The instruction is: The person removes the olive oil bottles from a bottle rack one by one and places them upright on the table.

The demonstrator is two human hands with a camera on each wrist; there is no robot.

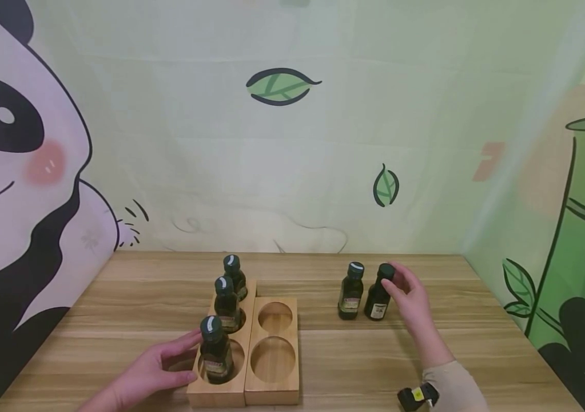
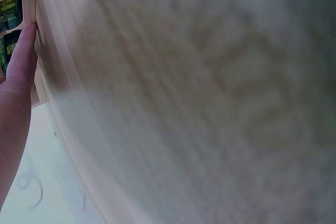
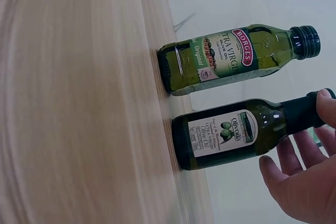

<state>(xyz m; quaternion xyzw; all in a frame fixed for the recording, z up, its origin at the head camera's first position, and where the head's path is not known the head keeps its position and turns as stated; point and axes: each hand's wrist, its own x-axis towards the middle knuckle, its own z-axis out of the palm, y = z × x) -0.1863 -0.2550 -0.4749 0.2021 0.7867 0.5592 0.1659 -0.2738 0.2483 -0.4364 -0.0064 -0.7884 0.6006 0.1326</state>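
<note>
My right hand [image 1: 413, 300] holds a dark olive oil bottle [image 1: 377, 300] at its capped neck, thumb in front and fingers behind. The bottle stands upright on the table; its white Olivoilà label [image 3: 223, 134] shows in the right wrist view. Just left of it stands a Borges olive oil bottle [image 1: 350, 294], untouched by the hand. My left hand [image 1: 155, 366] rests its extended fingers and thumb against the left side of a wooden holder [image 1: 217, 396]. In that holder's round recesses stand three dark bottles, the nearest bottle [image 1: 216, 352] beside my left fingers.
A second wooden block [image 1: 271, 396] with two round recesses sits against the holder's right side. Both stand on a wood-grain table [image 1: 333, 360]. Behind the table hangs a printed backdrop [image 1: 292, 171] with a panda, leaves and bamboo.
</note>
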